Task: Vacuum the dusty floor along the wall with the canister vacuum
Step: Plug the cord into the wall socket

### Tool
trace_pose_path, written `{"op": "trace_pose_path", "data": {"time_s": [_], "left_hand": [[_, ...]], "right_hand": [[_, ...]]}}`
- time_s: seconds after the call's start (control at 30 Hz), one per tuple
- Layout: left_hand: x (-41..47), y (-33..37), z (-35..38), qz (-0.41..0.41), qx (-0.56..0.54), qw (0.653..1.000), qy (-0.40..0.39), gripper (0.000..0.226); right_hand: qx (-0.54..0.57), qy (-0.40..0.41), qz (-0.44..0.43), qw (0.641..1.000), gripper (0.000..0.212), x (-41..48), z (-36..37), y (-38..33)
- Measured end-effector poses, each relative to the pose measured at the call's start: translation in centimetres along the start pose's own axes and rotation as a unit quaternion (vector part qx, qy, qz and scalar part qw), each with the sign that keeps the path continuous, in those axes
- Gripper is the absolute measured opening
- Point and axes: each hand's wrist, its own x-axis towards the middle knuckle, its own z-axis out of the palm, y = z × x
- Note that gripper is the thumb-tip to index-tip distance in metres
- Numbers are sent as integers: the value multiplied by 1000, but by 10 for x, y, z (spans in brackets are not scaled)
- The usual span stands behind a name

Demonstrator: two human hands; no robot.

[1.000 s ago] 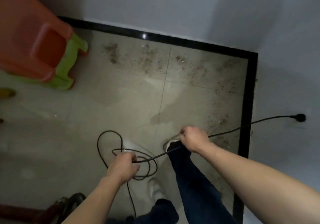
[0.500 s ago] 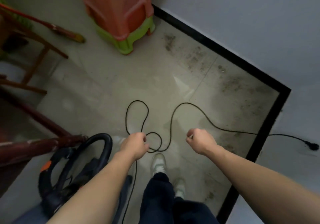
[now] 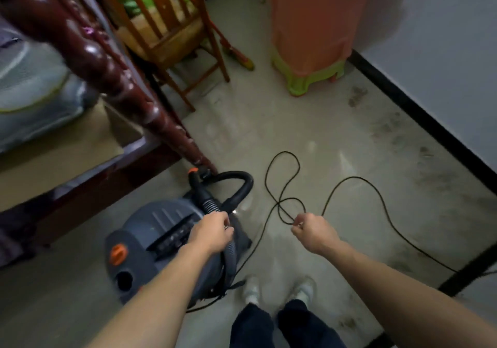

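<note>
Dark grey canister vacuum (image 3: 161,229) with orange buttons, black hose (image 3: 246,186) with an orange tip, thin black cord (image 3: 349,177), pale beige tiled floor (image 3: 269,132) speckled with dark dust beside black skirting (image 3: 430,128), light grey wall (image 3: 443,38), orange stool (image 3: 309,19) on lime-green stool (image 3: 309,78), glossy red-brown bed frame (image 3: 88,51)

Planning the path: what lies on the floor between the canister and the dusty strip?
The head view shows the black power cord looped on the floor there.

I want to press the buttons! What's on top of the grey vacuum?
An orange button, a black hose looping over it, and the left hand gripping that hose. The arm covers part of the top.
</note>
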Motion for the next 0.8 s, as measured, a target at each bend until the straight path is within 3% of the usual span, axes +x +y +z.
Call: {"op": "trace_pose_path", "data": {"time_s": [0.2,0.33,0.47,0.57,0.8], "left_hand": [[-55,-104,-20,-44,12,996,73,15],[-68,-170,-15,-47,52,991,114,25],[-70,-233,1,-21,80,988,127,48],[-62,-280,15,13,99,989,112,64],[-30,-320,36,79,111,981,135,67]], "right_hand": [[-18,-11,-49,999,27,-18,52,-87],[-1,1,-38,999,32,-10,83,-139],[93,65,1,994,39,15,108,-187],[120,111,24,986,57,39,125,-217],[89,153,25,984,56,100,138,-256]]}}
